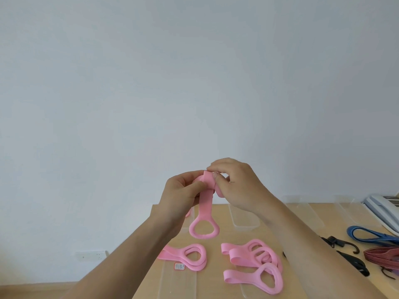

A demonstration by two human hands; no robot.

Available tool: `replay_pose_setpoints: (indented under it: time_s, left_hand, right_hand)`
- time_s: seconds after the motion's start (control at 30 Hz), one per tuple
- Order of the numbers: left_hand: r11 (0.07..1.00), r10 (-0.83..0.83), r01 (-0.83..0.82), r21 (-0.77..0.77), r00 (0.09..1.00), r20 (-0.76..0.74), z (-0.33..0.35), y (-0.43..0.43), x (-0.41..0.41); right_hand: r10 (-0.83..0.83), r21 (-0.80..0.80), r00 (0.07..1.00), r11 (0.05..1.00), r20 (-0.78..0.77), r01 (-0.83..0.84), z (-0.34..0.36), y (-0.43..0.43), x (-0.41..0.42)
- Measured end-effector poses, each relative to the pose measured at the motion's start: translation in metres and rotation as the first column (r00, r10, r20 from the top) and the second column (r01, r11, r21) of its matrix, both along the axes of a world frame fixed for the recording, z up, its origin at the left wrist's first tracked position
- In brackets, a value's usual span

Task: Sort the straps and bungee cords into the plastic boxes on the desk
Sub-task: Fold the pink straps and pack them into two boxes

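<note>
Both hands are raised above the desk and hold one pink strap. My left hand pinches its upper band, and my right hand grips the folded top end. The strap's ring end hangs down free. On the desk lie two more pink straps at the left and a pile of several pink straps at the right. A blue bungee cord, a red bungee bundle and black hooks lie at the far right.
Clear plastic boxes stand on the wooden desk: one behind my hands, others at back right, and flat clear lids at the front. A white telephone sits at the right edge. A wall socket is below left.
</note>
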State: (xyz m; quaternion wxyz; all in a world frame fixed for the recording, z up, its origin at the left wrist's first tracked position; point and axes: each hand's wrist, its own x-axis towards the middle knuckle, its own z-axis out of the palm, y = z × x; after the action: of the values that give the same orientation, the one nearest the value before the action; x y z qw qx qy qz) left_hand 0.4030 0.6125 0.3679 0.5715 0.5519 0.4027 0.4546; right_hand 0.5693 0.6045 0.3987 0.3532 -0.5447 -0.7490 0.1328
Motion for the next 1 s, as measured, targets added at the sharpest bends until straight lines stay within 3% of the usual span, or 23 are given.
replay_pose_setpoints:
  time_s: [0.1,0.57,1.0]
  left_hand:
    - [1.0,0.025,-0.025,0.004,0.999,-0.033,-0.003,0.001,-0.001]
    - [0.993,0.09,-0.084,-0.086,0.994,0.069,-0.007,0.001,0.005]
    - [0.968,0.123,-0.107,-0.227,0.991,0.059,-0.002,-0.005,0.008]
  right_hand:
    - [0.025,-0.113,0.999,0.993,-0.036,-0.028,0.005,-0.003,0.0]
    - [0.027,0.046,0.999,0.999,-0.036,-0.026,0.003,-0.004,0.004]
    - [-0.023,0.181,0.991,0.982,-0.13,0.047,-0.004,-0.006,0.003]
